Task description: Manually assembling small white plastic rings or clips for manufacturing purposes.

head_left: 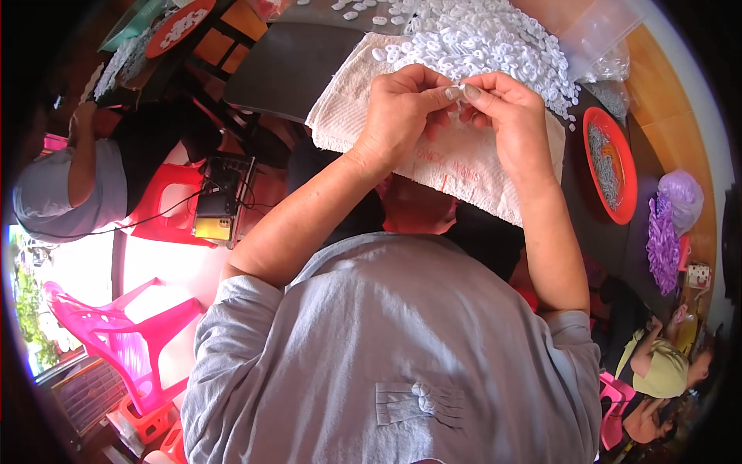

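Over the cream towel (348, 93), my hands meet fingertip to fingertip. My left hand (402, 112) and my right hand (514, 116) both pinch a small white plastic piece (461, 87) between thumb and forefinger. Its exact kind is mostly hidden by the thumbs. Just beyond my fingers, a large heap of small white oval plastic pieces (495, 46) covers the far part of the towel, a few scattered at its edge. To the right of the towel sits a red plate (630, 182) filled with small grey metal-looking parts, too small to name.
The dark table (286, 66) extends left of the towel. Clear plastic bags (610, 66) and a purple bundle (665, 240) lie on the right. Another person (69, 178) sits at left; more people (657, 363) are at lower right. A pink plastic stool (131, 340) stands at left.
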`<state>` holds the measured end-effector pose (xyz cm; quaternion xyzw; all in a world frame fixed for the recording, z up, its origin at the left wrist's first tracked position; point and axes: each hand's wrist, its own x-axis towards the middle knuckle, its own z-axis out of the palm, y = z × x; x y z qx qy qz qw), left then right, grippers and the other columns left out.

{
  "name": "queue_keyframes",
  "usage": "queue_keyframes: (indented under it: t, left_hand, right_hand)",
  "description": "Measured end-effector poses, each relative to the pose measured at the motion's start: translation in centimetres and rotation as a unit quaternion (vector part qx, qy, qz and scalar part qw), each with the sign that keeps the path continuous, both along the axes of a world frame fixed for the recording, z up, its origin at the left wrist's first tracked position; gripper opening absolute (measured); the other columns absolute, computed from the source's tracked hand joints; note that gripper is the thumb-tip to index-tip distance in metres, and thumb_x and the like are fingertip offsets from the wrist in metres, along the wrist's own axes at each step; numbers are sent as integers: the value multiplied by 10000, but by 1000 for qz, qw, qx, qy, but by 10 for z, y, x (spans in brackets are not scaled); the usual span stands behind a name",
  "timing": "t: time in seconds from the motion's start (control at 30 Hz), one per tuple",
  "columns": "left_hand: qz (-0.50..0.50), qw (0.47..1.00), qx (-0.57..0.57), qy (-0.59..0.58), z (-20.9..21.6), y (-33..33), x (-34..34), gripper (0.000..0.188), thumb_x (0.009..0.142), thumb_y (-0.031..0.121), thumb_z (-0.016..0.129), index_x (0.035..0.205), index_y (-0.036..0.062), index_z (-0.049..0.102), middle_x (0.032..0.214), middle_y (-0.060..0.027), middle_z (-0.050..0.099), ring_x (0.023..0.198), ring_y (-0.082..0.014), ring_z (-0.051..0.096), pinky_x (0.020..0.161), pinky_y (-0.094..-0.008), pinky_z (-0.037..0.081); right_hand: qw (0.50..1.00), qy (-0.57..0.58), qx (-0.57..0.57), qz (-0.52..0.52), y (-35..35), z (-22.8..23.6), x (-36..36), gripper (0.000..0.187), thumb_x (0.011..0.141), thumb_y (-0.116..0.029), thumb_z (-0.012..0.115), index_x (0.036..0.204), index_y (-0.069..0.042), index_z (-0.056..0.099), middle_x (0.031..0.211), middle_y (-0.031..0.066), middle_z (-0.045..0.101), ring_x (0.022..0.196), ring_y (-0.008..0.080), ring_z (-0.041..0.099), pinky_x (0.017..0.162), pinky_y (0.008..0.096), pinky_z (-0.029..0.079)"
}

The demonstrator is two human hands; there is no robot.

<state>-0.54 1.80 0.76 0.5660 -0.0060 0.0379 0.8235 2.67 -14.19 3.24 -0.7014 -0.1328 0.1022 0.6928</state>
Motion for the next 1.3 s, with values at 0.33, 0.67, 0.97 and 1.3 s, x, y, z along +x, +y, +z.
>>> queue_keyframes:
  t: [0.33,0.67,0.97,1.3]
  left_hand:
    - [3,999,45,7,2,-3,-5,122,865,103,662,883,-13,626,718,-41,631,564,-86,548,481,-210,418]
    - [-7,999,48,-18,-1,-7,-5,123,873,113,644,879,-9,623,705,-29,614,567,-74,539,490,-200,413]
    - [-3,1000,29,13,4,-15,-13,120,877,113,626,867,-6,614,700,-35,606,556,-72,529,493,-198,417]
    - [25,999,-18,-9,-6,-18,-8,92,878,69,620,898,-19,606,720,-43,615,550,-72,530,472,-193,411]
  right_hand:
    - [999,-35,19,-9,-1,-4,-2,116,871,-76,624,955,-1,654,830,21,652,714,91,592,641,203,417]
    - [997,-73,-3,-37,1,-4,-9,118,867,-91,623,946,-10,658,824,14,643,713,84,572,666,213,413]
    - [994,-74,37,-66,7,-3,-13,101,866,-93,630,913,-6,651,804,7,623,708,77,567,669,218,465]
    - [998,-48,13,-32,7,-4,-11,98,888,-112,610,902,-21,640,768,-4,619,686,70,560,630,210,406]
